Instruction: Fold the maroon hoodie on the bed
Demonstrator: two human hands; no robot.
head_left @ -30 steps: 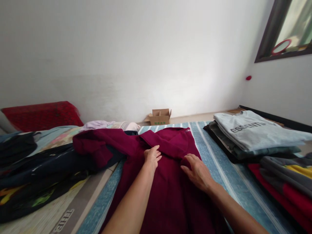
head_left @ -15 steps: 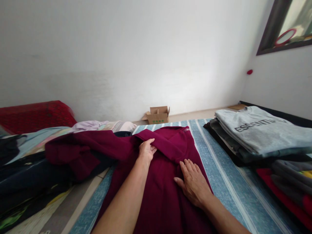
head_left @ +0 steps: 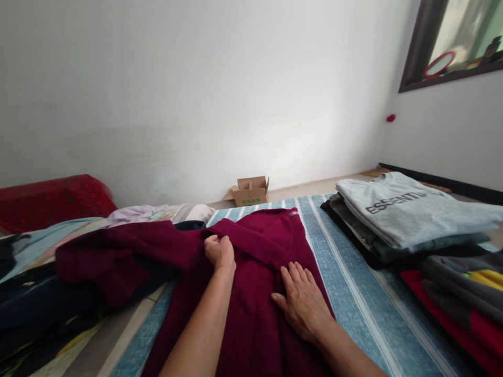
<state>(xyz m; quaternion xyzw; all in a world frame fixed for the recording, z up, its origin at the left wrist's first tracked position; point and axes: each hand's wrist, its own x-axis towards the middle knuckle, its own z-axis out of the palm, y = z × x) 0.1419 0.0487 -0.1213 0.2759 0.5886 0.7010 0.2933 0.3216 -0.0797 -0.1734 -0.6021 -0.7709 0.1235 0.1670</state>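
A maroon long-sleeved top lies spread on a blue striped sheet. One sleeve is folded across its upper part, and the other sleeve stretches left over dark clothes. My left hand is closed on the fabric near the left shoulder, its fingertips partly hidden. Flat on the right side of the top, near the end of the folded sleeve, rests my right hand with its fingers stretched out.
At right stands a stack of folded clothes, topped by a grey lettered shirt. Nearer lie folded grey and red garments. Loose dark clothes cover the left side. Beyond the sheet are an open cardboard box and a white wall.
My left hand has moved left along the top to the shoulder and its fingers have curled in. My right hand stays flat on the fabric. The whole view has shifted slightly.
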